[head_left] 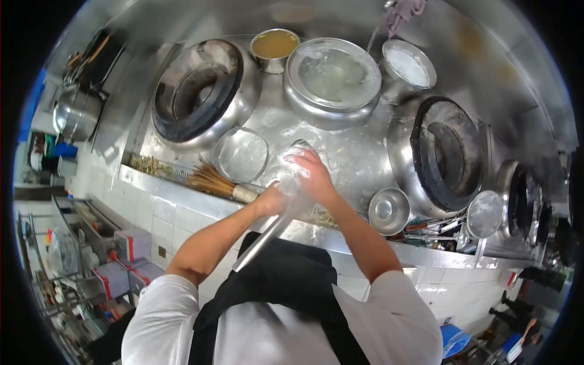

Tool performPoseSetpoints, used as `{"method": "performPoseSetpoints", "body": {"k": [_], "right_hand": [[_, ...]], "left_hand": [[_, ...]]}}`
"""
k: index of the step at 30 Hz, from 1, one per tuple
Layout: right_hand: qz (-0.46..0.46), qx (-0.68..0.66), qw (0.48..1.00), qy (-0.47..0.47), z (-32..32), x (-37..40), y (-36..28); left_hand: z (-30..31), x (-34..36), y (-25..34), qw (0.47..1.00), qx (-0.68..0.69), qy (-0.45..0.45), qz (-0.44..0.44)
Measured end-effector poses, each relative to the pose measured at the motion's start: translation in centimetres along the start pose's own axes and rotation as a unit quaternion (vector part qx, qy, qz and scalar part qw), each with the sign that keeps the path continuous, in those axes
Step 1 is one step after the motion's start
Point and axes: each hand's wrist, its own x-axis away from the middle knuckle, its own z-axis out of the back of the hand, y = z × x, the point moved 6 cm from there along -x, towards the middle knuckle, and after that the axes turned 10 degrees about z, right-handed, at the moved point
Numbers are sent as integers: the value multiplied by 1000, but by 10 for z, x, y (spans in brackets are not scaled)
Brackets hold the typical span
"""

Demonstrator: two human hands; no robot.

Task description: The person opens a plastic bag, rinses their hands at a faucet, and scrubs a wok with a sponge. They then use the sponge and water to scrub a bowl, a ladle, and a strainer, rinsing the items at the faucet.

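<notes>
My left hand (275, 198) is closed around a long-handled metal ladle (261, 243), whose tubular handle slants down toward my apron. My right hand (311, 173) is closed over the ladle's upper end, where white suds cover the metal and the fingers. Blur and foam hide most of that end, and I cannot tell if a scrubbing pad is under the fingers. Left of my hands, a round strainer (241, 154) lies on the wet steel stove top (359, 149). A bamboo brush (216, 182) rests beside it, its bound handle close to my left hand.
Wok burners stand left (198, 91) and right (447, 155). Behind my hands are a large pot of cloudy water (333, 73), a pot of yellowish liquid (275, 45) and a sudsy pot (409, 66). A metal bowl (389, 211) sits at the front edge, near several utensils (435, 228).
</notes>
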Motion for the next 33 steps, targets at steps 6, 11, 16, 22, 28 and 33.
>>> {"method": "performPoseSetpoints", "body": {"k": [6, 11, 16, 22, 28, 33], "right_hand": [[-269, -86, 959, 22, -16, 38, 116], [-379, -48, 913, 142, -41, 134, 119], [-120, 138, 977, 113, -14, 53, -41], [-227, 21, 957, 181, 7, 43, 62], [-409, -13, 885, 222, -21, 142, 94], [-42, 53, 992, 103, -8, 42, -57]], "left_hand": [[30, -7, -46, 982, 160, 9, 97], [42, -16, -42, 822, 548, 11, 157], [34, -34, -18, 817, 559, 22, 137], [24, -44, -15, 830, 542, 33, 125], [25, -43, 3, 790, 590, 93, 138], [26, -82, 10, 779, 596, 164, 105]]}}
